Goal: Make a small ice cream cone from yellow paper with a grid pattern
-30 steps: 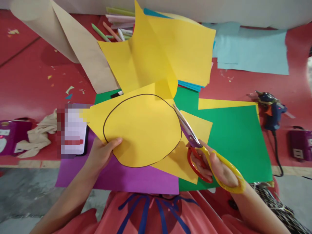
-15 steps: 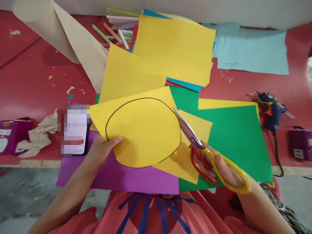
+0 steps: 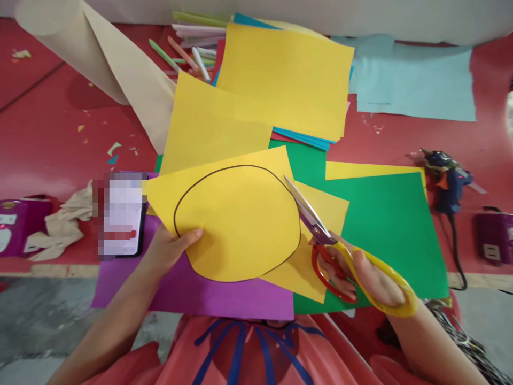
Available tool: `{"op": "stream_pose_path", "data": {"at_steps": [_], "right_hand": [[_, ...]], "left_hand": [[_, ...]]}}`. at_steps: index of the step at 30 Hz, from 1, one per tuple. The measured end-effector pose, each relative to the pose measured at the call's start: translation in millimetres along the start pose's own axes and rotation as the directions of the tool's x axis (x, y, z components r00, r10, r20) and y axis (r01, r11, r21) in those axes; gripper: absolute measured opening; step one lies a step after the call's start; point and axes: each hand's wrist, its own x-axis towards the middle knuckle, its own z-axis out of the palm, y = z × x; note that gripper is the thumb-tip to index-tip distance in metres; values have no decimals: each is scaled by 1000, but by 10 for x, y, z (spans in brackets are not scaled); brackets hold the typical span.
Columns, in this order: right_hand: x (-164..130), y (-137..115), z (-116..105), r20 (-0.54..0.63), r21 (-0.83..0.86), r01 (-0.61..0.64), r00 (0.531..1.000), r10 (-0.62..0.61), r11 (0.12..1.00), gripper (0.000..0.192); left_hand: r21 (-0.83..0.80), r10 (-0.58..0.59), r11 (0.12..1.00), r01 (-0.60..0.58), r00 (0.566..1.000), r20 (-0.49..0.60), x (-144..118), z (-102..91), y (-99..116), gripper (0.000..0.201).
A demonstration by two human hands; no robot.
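My left hand [image 3: 170, 247] pinches the left edge of a yellow paper sheet [image 3: 240, 219], thumb on top. A dark rounded outline is drawn on it. Along the lower and lower right side the paper's edge follows that line; uncut paper borders the top and upper left. In my right hand [image 3: 368, 278] are scissors [image 3: 316, 231] with one yellow and one red handle loop. Their blades lie at the sheet's right edge, tips near the outline's upper right. Beneath the sheet lie a purple sheet [image 3: 224, 299], a green sheet [image 3: 388, 235] and another yellow piece [image 3: 320, 214].
More yellow sheets [image 3: 288, 80] are stacked ahead, with markers [image 3: 200, 64] behind their left side. A phone [image 3: 122, 214] lies left. Light blue paper [image 3: 417, 80] and a glue gun [image 3: 449, 182] are right. A beige paper roll [image 3: 108, 59] slants at the upper left.
The yellow sheet has turned slightly and shifted a little down and to the right in my left hand. The scissors stay almost in place, still in my right hand.
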Motion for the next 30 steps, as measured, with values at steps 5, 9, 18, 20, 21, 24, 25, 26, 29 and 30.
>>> {"op": "stream_pose_path", "data": {"at_steps": [5, 9, 18, 20, 21, 24, 25, 26, 29, 30], "right_hand": [[-15, 87, -49, -8, 21, 39, 999, -38, 999, 54], [-12, 39, -45, -3, -24, 39, 999, -39, 999, 54], [34, 38, -39, 8, -53, 28, 1000, -28, 998, 51], [30, 40, -53, 42, -94, 46, 998, -43, 995, 52], [29, 33, -57, 64, -113, 60, 997, -53, 992, 52], [38, -10, -47, 121, -118, 93, 990, -78, 989, 51], [44, -25, -35, 128, -108, 99, 988, -85, 989, 51], [50, -38, -21, 132, -95, 108, 987, -95, 990, 50], [59, -50, 27, 114, -69, 124, 987, -115, 990, 49], [58, -46, 39, 94, -62, 117, 989, -111, 991, 49]], "left_hand": [[-52, 44, 998, -44, 999, 0, 43, -23, -34, 52], [-82, 46, 996, -47, 999, -8, 71, -63, -27, 48], [-52, -40, 998, 41, 999, 11, 75, -155, -35, 47], [-56, -38, 998, 38, 999, 5, 71, -141, -21, 48], [-61, -42, 997, 42, 999, 4, 66, -132, -7, 49], [-69, -83, 994, 84, 996, 16, 37, -111, 57, 49], [-71, -99, 992, 100, 995, 23, 25, -108, 76, 50], [-72, -110, 991, 112, 993, 32, 14, -108, 89, 50], [-70, -107, 991, 110, 993, 57, -11, -122, 91, 51], [-70, -99, 992, 103, 993, 60, -15, -127, 84, 51]]}}
